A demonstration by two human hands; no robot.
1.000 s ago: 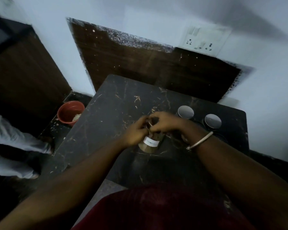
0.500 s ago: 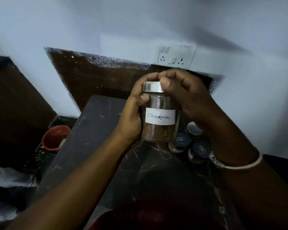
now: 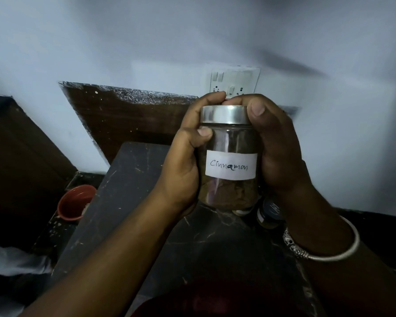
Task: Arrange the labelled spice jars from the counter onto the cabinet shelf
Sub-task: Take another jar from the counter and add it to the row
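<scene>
The cinnamon jar [image 3: 229, 193] is held upright in the air above the dark marble desk [image 3: 133, 179], between the two hands and not touching the surface. It is a clear glass jar with brown spice in the lower part, and its white label [image 3: 231, 167], with the handwritten word "Cinnamon", faces the camera.

The left grip [image 3: 183, 165] is closed around the left side of the glass. Its thumb lies on the glass just under the steel lid [image 3: 223, 114], and its fingers curl up behind to the top of the lid. The right grip [image 3: 277, 147] is closed on the right side. Its thumb presses the side edge of the lid, its palm is against the glass, and its fingers bend over the top. The fingertips of both hands meet above the lid. The right wrist wears a silver bangle [image 3: 325, 248].

Below the jar and partly hidden by it and by the right hand, a small jar with dark lid [image 3: 269, 212] stands on the desk. Another small one just beside it shows only an edge.

On the floor to the left of the desk stands a red bowl [image 3: 74, 202]. A white switchboard [image 3: 234, 78] is on the wall behind the hands, above a brown panel [image 3: 128, 115].
</scene>
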